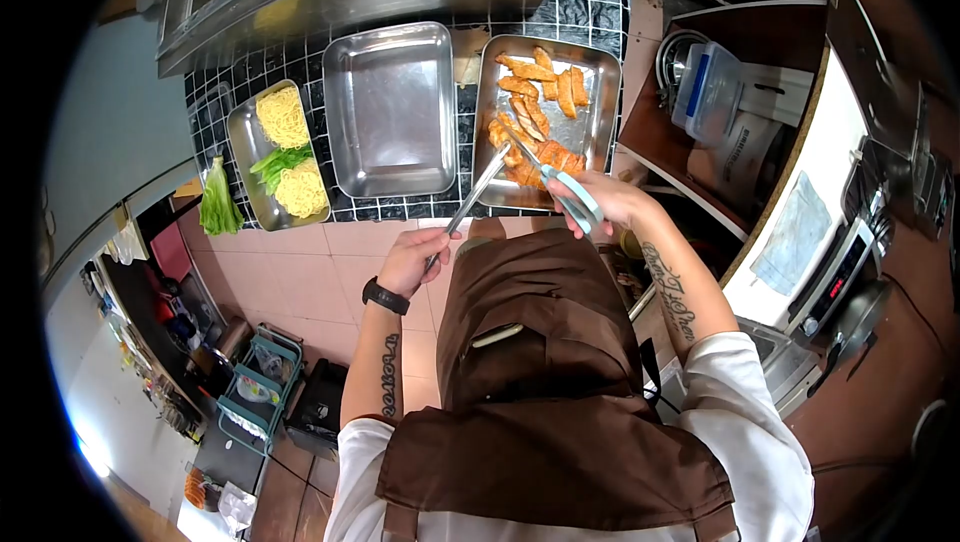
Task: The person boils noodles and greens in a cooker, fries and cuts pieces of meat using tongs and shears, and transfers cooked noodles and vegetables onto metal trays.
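Note:
My left hand (408, 264) is closed around metal tongs (478, 190), whose tips touch the browned meat in the right-hand steel tray (600, 132). In my right hand (612, 204) are scissors with light blue handles (578, 200); their blades point into the same tray, at a large piece of cooked meat (556, 158). How far the blades are apart I cannot tell. Several cut strips of the meat (566, 94) lie farther back in that tray.
A second steel tray (390, 107) stands in the middle of the tiled counter. Left of it, a smaller tray (248, 137) holds two noodle portions (284, 118) and leafy greens (278, 170). Loose lettuce (218, 204) lies at the counter's left edge. Plastic containers (708, 92) sit on a shelf at right.

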### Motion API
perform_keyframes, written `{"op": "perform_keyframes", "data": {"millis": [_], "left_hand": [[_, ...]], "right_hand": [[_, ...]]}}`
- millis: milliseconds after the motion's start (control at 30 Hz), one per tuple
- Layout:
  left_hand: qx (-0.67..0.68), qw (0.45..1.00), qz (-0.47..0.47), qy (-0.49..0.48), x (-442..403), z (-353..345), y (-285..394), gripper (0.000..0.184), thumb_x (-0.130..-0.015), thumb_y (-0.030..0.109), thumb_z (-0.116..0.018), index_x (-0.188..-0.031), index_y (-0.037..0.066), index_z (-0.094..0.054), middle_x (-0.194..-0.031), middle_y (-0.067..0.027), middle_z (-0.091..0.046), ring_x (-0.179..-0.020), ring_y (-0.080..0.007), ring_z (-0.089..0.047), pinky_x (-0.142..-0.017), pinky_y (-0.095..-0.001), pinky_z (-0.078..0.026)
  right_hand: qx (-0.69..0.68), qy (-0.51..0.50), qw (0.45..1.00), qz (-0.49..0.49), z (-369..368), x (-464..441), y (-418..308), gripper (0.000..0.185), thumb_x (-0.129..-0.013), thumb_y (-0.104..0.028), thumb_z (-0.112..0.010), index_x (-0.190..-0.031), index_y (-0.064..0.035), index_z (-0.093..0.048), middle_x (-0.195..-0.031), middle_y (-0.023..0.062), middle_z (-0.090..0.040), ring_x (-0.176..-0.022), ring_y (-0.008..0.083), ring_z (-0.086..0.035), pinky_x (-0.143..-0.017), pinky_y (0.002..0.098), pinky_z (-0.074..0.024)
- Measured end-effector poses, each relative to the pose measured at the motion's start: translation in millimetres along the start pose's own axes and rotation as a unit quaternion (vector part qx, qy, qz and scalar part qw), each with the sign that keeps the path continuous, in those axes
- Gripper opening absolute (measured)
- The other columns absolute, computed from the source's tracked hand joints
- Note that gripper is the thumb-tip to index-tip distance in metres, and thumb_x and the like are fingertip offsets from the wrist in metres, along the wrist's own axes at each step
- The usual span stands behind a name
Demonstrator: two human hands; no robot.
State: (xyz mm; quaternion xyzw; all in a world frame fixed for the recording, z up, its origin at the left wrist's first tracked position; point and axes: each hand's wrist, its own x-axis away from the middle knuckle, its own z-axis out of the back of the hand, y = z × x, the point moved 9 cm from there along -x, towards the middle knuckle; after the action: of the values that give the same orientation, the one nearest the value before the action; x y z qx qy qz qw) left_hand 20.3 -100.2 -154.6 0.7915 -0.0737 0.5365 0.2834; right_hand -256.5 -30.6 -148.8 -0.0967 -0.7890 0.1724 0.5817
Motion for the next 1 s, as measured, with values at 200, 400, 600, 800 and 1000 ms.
{"op": "perform_keyframes", "data": {"millis": [200, 400, 600, 800, 1000], "left_hand": [[-0.013, 1.0, -0.003, -0.007, -1, 10, 8, 0.026, -0.099, 0.018, -0.058, -0.11, -0.002, -0.07, -0.067, 0.0011, -0.056, -0.045, -0.0062, -0.04, -0.041, -0.021, -0.029], [-0.028, 1.0, -0.003, 0.002, 0, 12, 11, 0.025, -0.099, 0.018, -0.057, -0.109, -0.002, -0.07, -0.067, 0.0007, -0.055, -0.045, -0.0065, -0.041, -0.041, -0.0212, -0.029], [-0.076, 0.997, -0.009, -0.001, 1, 15, 16, 0.025, -0.1, 0.016, -0.056, -0.11, -0.001, -0.069, -0.066, 0.0004, -0.055, -0.045, -0.0064, -0.041, -0.041, -0.0211, -0.03], [-0.103, 0.995, -0.01, 0.005, 1, 21, 16, 0.026, -0.099, 0.018, -0.056, -0.111, -0.001, -0.069, -0.067, 0.0011, -0.055, -0.046, -0.0065, -0.043, -0.043, -0.0213, -0.032], [-0.087, 0.996, -0.017, 0.024, 4, 16, 14, 0.026, -0.099, 0.019, -0.058, -0.112, 0.0, -0.071, -0.067, 0.0027, -0.055, -0.048, -0.0061, -0.044, -0.046, -0.0208, -0.036]], "right_hand": [[0.061, 0.045, 0.997, 0.022, 17, -14, -11, 0.052, -0.092, -0.054, -0.065, -0.073, -0.0054, -0.06, -0.055, 0.0025, -0.059, -0.045, 0.0099, -0.059, -0.038, 0.0237, -0.0378], [0.049, 0.033, 0.998, 0.031, 25, 2, -5, 0.049, -0.093, -0.048, -0.066, -0.068, -0.0073, -0.059, -0.055, 0.0021, -0.06, -0.043, 0.0092, -0.057, -0.039, 0.0231, -0.0403], [0.035, -0.021, 0.999, -0.016, 27, -2, -11, 0.065, -0.088, -0.071, -0.055, -0.073, -0.0075, -0.06, -0.06, 0.0047, -0.064, -0.05, 0.0124, -0.064, -0.037, 0.0238, -0.0378], [0.071, 0.003, 0.997, 0.007, 43, -12, -26, 0.052, -0.088, -0.054, -0.07, -0.072, -0.006, -0.059, -0.056, 0.0009, -0.056, -0.042, 0.0103, -0.056, -0.039, 0.0245, -0.0477], [-0.029, 0.033, 0.999, 0.004, 43, 26, -11, 0.049, -0.092, -0.048, -0.068, -0.072, -0.0051, -0.058, -0.055, 0.0025, -0.058, -0.039, 0.01, -0.055, -0.035, 0.0209, -0.041]]}}
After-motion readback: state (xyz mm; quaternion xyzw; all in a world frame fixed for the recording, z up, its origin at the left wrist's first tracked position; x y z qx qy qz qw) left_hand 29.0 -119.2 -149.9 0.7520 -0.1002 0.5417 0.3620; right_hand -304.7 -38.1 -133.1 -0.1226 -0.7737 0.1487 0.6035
